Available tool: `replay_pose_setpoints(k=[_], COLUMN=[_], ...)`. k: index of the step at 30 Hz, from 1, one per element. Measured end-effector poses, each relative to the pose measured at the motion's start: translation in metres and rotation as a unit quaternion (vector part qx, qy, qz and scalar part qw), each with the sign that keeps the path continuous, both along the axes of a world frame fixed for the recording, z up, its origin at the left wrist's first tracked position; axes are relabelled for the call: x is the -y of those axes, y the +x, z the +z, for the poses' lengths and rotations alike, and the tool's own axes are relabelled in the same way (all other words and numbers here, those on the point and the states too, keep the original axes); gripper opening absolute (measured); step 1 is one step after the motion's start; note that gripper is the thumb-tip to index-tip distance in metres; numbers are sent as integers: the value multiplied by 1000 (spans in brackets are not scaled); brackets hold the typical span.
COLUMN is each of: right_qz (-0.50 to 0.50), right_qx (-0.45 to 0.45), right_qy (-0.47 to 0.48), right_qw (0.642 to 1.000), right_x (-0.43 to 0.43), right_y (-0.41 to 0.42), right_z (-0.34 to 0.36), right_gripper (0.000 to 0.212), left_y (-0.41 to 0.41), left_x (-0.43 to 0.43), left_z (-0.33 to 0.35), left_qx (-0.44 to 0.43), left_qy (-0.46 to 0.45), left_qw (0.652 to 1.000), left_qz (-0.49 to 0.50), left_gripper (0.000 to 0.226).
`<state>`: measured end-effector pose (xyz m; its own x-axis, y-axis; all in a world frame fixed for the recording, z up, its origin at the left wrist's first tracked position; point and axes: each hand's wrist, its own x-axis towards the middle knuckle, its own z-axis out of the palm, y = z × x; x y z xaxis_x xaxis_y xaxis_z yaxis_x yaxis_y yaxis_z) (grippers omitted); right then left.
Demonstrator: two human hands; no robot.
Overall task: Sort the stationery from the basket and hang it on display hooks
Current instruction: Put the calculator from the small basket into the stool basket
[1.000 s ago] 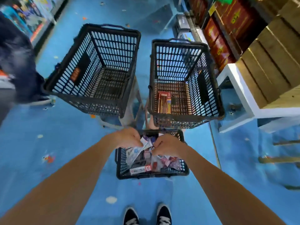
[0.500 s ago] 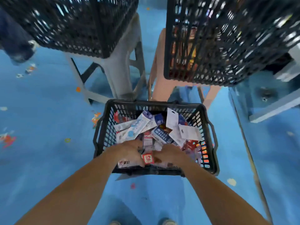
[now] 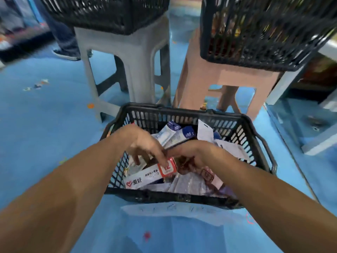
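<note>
Here, in one basket (image 3: 164,197), left hand (image 3: 144,143) fingers (image 3: 135,158) spread; right hand (image 3: 193,152) fingers unreadable.

The top edge cuts off the black plastic mesh basket on the grey stool (image 3: 109,15) and the black plastic mesh basket on the pink stool (image 3: 264,33), whose contents blur past reading. My right hand (image 3: 189,152) buries its fingertips among the clear plastic packets (image 3: 184,181); I cannot tell its grip.

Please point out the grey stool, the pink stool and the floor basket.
grey stool (image 3: 135,50): head view, front face.
pink stool (image 3: 242,77): head view, front face.
floor basket (image 3: 182,119): head view, far wall.
</note>
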<state>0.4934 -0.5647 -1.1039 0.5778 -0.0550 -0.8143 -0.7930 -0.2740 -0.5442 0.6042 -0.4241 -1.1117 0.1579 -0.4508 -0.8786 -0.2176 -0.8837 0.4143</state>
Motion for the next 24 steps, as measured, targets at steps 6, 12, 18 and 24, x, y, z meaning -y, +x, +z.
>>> replay_pose_setpoints(k=[6,12,18,24], right_qz=[7,-56,-197,206], right_qx=[184,296,358,209], right_qy=[-4,83,-147,-494], right_qw=[983,950,901,819], right_x=[9,29,49,43], right_y=[16,12,13,-9], right_z=[20,41,18,-21], right_gripper=[10,61,22,34], left_y=[16,24,27,38], left_x=[-19,-36,-34,-35], left_z=[17,12,10,3], left_qx=[12,-72,-22,18], left_qy=[-137,-184,-253,-311], left_qw=[979,971,937,885], left_qz=[149,137,239,346], left_gripper=[68,59,51,45])
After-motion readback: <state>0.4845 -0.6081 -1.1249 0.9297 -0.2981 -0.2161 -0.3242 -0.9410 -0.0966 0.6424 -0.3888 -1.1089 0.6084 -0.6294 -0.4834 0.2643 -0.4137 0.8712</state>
